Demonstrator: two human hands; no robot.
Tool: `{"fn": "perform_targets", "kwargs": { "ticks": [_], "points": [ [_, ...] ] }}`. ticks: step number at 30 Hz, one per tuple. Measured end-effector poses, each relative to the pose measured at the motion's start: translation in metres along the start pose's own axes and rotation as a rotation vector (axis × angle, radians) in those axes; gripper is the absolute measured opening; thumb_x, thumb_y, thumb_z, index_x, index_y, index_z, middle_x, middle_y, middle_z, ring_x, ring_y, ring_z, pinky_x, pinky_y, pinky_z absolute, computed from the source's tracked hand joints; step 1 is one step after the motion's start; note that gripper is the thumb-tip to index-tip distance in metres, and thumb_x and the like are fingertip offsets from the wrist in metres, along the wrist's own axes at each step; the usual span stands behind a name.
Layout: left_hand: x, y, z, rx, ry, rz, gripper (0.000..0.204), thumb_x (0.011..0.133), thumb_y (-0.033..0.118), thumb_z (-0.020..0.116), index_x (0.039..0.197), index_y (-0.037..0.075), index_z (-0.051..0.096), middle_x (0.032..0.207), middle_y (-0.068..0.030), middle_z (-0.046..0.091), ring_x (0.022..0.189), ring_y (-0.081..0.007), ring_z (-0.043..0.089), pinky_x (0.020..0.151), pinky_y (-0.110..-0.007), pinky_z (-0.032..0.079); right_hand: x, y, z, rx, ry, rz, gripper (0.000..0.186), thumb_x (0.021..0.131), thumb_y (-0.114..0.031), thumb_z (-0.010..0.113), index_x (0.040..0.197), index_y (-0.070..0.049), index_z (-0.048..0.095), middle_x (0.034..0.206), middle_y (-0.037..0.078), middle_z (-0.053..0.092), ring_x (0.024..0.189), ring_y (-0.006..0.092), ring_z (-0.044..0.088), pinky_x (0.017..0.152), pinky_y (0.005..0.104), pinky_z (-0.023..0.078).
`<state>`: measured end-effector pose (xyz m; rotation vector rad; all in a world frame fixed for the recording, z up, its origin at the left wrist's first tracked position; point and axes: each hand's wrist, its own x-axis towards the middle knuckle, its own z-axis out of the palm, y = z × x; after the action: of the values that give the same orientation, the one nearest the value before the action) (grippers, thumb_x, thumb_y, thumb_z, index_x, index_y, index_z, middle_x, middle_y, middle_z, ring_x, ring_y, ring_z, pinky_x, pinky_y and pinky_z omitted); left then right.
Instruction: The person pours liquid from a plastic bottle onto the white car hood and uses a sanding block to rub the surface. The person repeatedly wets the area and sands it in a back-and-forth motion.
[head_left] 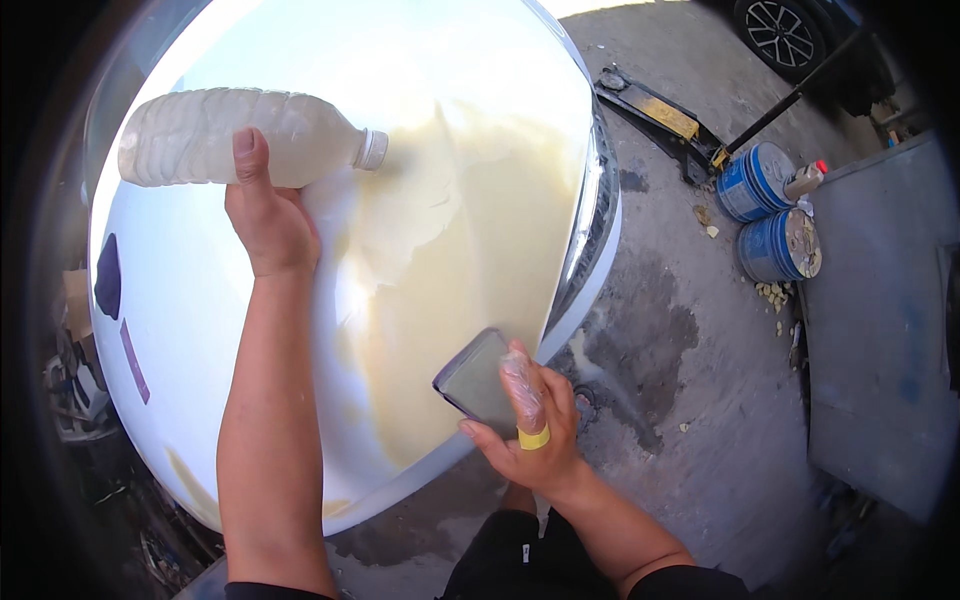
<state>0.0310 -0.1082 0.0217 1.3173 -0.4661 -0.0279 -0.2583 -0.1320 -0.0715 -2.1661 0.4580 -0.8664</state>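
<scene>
My left hand (275, 225) is closed around a large clear plastic bottle (215, 110) of cloudy pale liquid. The bottle lies sideways, its white cap (372, 150) pointing right, above a white car body panel (430, 60). Yellowish filler (500, 230) covers much of the panel's right side. In my right hand (545, 435) is a flat grey rectangular sanding block (475, 378) with a dark edge, held at the panel's near right edge. One finger is wrapped in clear plastic with yellow tape (534, 438). I cannot tell whether the block touches the panel.
A dark purple pad (108, 275) and a narrow purple strip (134, 362) lie on the panel's left. Across the concrete floor stand a floor jack (660, 115), two blue buckets (755, 182), a grey board (880, 310) and another car's wheel (780, 35). Clutter fills the lower left.
</scene>
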Motion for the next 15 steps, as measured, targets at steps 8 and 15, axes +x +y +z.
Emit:
{"fn": "perform_targets", "kwargs": {
  "ticks": [8,15],
  "points": [
    [-0.002,-0.005,0.007,-0.009,-0.035,-0.058,0.069,0.097,0.052,0.055,0.14,0.0,0.042,0.136,-0.0137,0.053,0.127,-0.0288,0.051,0.111,-0.044,0.037,0.169,0.038,0.012,-0.167,0.08,-0.015,0.065,0.083,-0.032,0.076,0.133,0.002,0.053,0.12,0.023,0.063,0.098,0.0355,0.057,0.084,0.0442,0.048],
    [0.0,-0.003,-0.002,0.024,-0.011,-0.013,0.069,0.098,0.052,0.054,0.141,-0.001,0.041,0.136,-0.014,0.053,0.127,-0.0285,0.051,0.112,-0.044,0.037,-0.006,0.002,-0.01,0.018,-0.005,-0.047,0.072,0.078,-0.032,0.082,0.135,-0.002,0.051,0.141,0.021,0.053,0.114,0.03,0.055,0.091,0.0398,0.045]
  ]
}}
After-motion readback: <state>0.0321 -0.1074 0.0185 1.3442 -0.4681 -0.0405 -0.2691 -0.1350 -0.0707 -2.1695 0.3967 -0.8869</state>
